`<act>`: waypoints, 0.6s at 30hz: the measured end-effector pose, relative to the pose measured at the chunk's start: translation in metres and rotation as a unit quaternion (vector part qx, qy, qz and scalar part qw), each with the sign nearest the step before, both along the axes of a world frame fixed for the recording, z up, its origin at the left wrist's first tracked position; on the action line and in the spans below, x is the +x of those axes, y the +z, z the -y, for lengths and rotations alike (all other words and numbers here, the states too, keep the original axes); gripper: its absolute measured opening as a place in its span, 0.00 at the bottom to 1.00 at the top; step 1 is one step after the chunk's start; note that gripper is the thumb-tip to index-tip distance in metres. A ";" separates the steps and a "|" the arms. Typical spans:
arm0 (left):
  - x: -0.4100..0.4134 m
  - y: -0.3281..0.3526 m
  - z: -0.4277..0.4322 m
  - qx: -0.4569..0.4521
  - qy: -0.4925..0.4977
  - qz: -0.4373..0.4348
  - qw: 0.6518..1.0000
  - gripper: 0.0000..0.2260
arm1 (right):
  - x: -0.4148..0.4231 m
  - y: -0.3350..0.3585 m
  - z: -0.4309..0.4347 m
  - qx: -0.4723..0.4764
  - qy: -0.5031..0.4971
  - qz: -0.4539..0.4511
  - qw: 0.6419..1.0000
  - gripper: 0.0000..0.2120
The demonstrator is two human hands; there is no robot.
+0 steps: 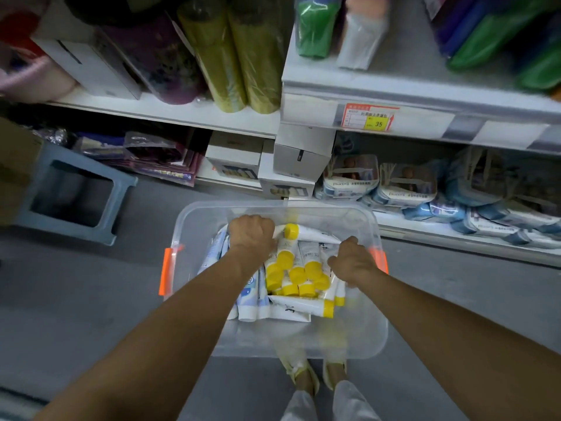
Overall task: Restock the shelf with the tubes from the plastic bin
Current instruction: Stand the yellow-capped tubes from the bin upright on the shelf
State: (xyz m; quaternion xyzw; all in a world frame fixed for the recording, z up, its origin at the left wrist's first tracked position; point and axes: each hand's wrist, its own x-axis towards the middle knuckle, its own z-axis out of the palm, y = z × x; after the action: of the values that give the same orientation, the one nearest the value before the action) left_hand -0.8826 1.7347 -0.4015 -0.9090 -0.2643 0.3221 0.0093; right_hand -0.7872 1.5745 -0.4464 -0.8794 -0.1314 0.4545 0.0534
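A clear plastic bin (212,335) with orange side clips stands on the grey floor below me. It holds several white tubes with yellow caps (296,276) and some white tubes with blue print (247,299). My left hand (252,233) is down inside the bin at its far left, fingers curled over tubes. My right hand (352,262) is inside at the right, near the orange clip, fingers closed on tubes beneath it. What each hand grips is partly hidden by the hand itself.
White store shelves (409,95) rise ahead, with rolls, boxes and a price tag (368,117). The low shelf holds packaged bags (406,185) and white boxes (299,161). A blue-grey stool (76,189) lies at the left. My feet (315,375) are under the bin.
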 end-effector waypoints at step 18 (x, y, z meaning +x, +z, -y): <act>-0.083 0.158 0.051 -0.588 0.587 0.345 0.436 0.10 | -0.017 0.196 0.031 0.362 -0.390 -0.379 0.757 0.15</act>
State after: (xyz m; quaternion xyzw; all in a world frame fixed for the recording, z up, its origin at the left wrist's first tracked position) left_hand -0.9659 1.6834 -0.2433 -0.3581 -0.4627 -0.0123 -0.8109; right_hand -0.8046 1.5438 -0.2508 -0.5251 0.0992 0.6090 0.5861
